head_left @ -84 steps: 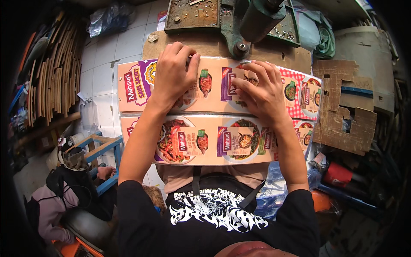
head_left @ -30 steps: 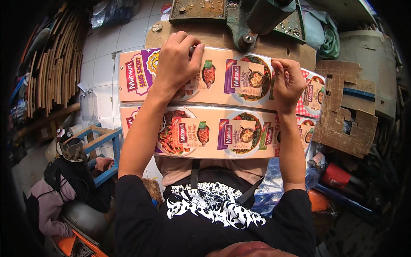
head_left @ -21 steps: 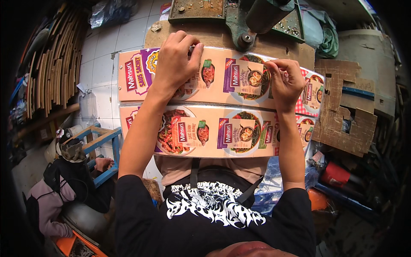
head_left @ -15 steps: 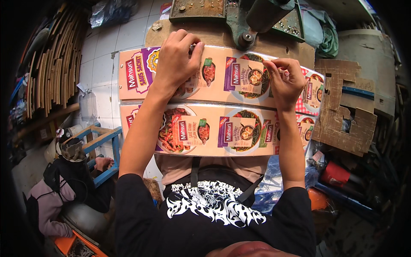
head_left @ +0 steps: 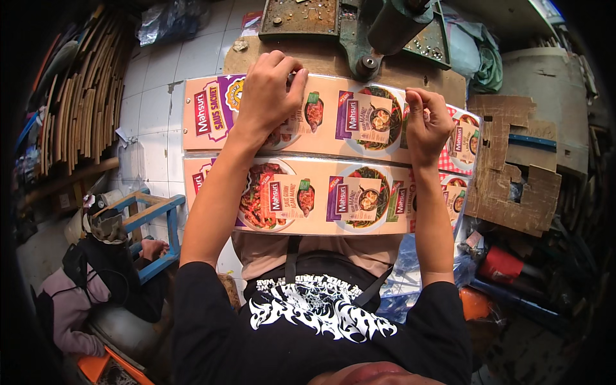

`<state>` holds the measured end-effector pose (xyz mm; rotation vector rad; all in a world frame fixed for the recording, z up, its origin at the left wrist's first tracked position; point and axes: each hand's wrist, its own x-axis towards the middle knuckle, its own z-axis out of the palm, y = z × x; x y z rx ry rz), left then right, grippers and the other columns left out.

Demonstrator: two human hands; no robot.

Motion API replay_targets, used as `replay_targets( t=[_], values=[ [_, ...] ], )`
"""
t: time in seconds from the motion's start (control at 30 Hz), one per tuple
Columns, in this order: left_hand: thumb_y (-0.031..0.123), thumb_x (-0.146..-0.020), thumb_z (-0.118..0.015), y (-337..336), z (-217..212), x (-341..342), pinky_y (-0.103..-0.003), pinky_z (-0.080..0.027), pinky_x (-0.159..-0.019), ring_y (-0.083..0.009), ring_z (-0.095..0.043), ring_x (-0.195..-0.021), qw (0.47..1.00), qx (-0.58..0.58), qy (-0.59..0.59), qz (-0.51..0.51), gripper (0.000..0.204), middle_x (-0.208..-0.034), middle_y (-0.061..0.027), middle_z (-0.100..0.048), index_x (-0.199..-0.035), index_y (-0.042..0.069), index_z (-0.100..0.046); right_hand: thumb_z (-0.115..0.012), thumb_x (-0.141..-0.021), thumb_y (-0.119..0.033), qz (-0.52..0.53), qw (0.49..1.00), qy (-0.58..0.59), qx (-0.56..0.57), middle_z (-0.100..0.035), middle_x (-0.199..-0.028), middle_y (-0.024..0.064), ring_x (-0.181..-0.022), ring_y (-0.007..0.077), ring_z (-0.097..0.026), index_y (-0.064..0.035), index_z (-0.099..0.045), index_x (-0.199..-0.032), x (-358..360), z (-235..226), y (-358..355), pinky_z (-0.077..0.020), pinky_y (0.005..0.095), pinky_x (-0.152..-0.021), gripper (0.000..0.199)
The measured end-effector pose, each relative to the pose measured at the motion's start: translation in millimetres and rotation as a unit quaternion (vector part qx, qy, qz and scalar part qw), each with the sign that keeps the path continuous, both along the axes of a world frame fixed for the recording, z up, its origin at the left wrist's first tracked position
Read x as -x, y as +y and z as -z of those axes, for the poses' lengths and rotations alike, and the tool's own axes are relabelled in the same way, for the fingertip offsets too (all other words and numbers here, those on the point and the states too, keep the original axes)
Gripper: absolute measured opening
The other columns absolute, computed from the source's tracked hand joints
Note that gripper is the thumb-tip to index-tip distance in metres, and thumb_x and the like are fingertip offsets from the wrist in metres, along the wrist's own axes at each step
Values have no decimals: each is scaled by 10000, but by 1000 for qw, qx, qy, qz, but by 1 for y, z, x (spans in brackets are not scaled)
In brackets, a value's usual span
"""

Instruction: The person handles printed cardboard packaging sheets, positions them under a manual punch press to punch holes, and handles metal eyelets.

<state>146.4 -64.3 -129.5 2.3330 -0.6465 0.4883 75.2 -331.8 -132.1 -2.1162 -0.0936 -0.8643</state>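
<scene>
A long printed plastic-covered strip (head_left: 321, 138), peach with food pictures, lies across the front of the wooden bench. My left hand (head_left: 273, 90) rests over its far edge left of centre, thumb and curled fingers pinching there. Toward the right end, my right hand (head_left: 428, 125) is closed, its thumb and forefinger together at the same far edge. Nearer to me lies a second, similar strip (head_left: 308, 218), partly under my forearms and overhanging my lap. Small metal eyelets show at the upper strip's left end.
A dark green press machine (head_left: 367, 64) stands just beyond the strips, between trays (head_left: 298, 18) of small metal parts. Cut cardboard (head_left: 513, 192) is at the right. Stacked boards (head_left: 86, 96), a blue stool frame (head_left: 170, 224) and another person's foot (head_left: 153, 248) are at the left.
My right hand has slid a little to the right along the upper strip's far edge. My left hand keeps about the same place on the strip. The view has shifted slightly.
</scene>
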Motion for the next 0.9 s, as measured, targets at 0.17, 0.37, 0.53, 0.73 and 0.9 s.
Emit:
replay_targets(
  t=[0.17,0.37,0.53,0.73,0.9],
  values=[
    [149,-851,-669,-1,-1,2,-423,-478,-783,-310,-594,-856,1000,4,1,-1,130,-840,-121,-614,-811,26,-674,-709,-913,-144,0,999,10,-36,-660,-762,94,-682,191,-592,-1,-684,-865,2,6,-2,-471,298,-626,153],
    [179,-848,-679,0,1,3,-416,-484,-791,-312,-598,-864,1000,2,-2,-2,161,-844,-124,-616,-811,23,-673,-683,-945,-200,10,999,32,-25,-623,-713,93,-648,188,-559,4,-631,-782,6,0,0,-448,306,-600,267],
    [225,-844,-716,-1,-3,5,-408,-497,-747,-308,-615,-830,1000,-22,-12,-1,210,-850,-133,-636,-844,17,-683,-669,-958,-239,16,1000,17,-11,-589,-674,94,-604,181,-520,5,-604,-748,6,5,-3,-416,311,-566,328],
    [255,-836,-729,-5,4,0,-410,-499,-753,-308,-619,-839,999,-35,-27,2,234,-862,-132,-638,-835,25,-684,-578,-1020,-315,-21,965,155,-210,-656,-756,38,-641,81,-532,-15,-637,-770,7,3,-29,-422,265,-596,395],
    [281,-829,-737,4,6,-1,-422,-488,-800,-314,-616,-887,998,-45,-43,-13,257,-908,-132,-642,-897,38,-682,-537,-1037,-329,-65,961,59,-261,-647,-772,53,-728,112,-599,-14,-618,-801,38,-64,-58,-480,258,-723,402]
  ],
)
